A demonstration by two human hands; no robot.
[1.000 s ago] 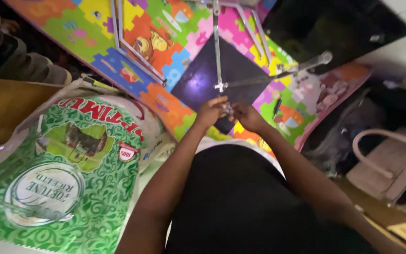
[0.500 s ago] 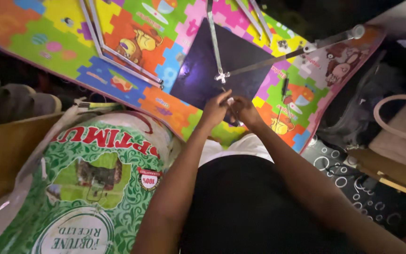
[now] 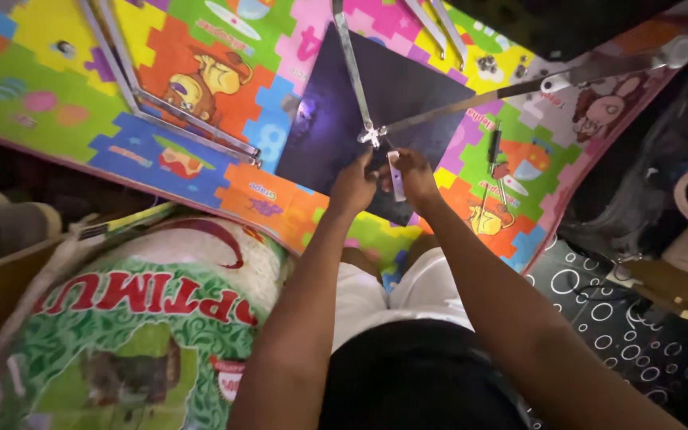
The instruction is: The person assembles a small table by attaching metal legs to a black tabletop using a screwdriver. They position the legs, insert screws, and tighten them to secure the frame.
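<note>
Right hand — fingers pinched shut on a small pale metal strip, held upright just below the corner joint of two metal bars. Left hand — fingers curled beside the strip; grip unclear. Dark panel beneath, on a colourful puzzle mat. Handling note: steady the joint and keep the strip square to it.

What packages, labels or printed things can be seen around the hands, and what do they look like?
Sack: lower left, beside the left arm; bulging, white and green, red lettering, a dark animal picture.
Round label: on the sack; small, red and white.
Play mat: on the floor ahead; puzzle-piece patches in bright colours with cartoon pictures and small captions.
Dark panel: on the mat at the hands; flat, near-black, unprinted.
</note>
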